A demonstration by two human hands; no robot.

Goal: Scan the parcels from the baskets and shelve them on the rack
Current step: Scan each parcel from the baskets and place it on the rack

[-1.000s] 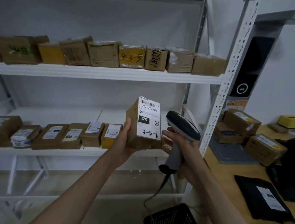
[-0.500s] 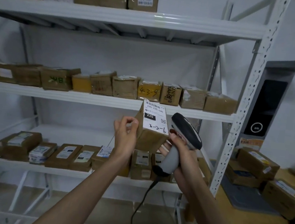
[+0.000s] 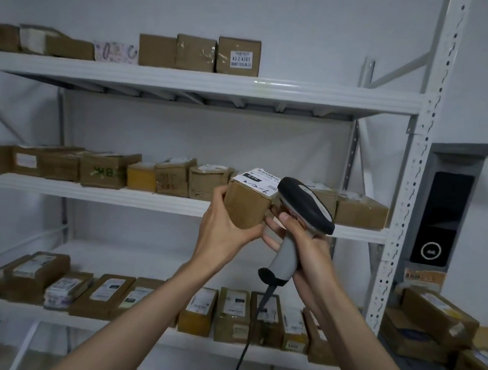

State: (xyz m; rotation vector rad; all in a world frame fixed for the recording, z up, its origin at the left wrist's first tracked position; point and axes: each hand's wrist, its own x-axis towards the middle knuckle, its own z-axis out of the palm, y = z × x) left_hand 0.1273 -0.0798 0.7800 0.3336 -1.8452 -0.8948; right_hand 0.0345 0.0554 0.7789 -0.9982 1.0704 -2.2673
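Note:
My left hand (image 3: 225, 228) grips a small brown parcel (image 3: 245, 205) from its left side. The parcel's white label, with handwritten marks, faces up. It is held at the front edge of the middle shelf (image 3: 82, 191) of the white rack (image 3: 416, 175), inside the row of parcels. My right hand (image 3: 305, 247) is wrapped around the handle of a grey and black barcode scanner (image 3: 305, 204). Its fingertips also touch the parcel's right side. The scanner's cable hangs down in front of the bottom shelf.
Brown parcels line the top shelf (image 3: 188, 78), the middle shelf and the bottom shelf (image 3: 126, 328). More boxes (image 3: 435, 319) sit on a wooden table to the right of the rack. A black wall panel (image 3: 444, 218) hangs behind the rack post.
The view has tilted up and the parcel has risen from chest height to the middle shelf. Its label has turned from facing me to facing up. Both hands moved along with it.

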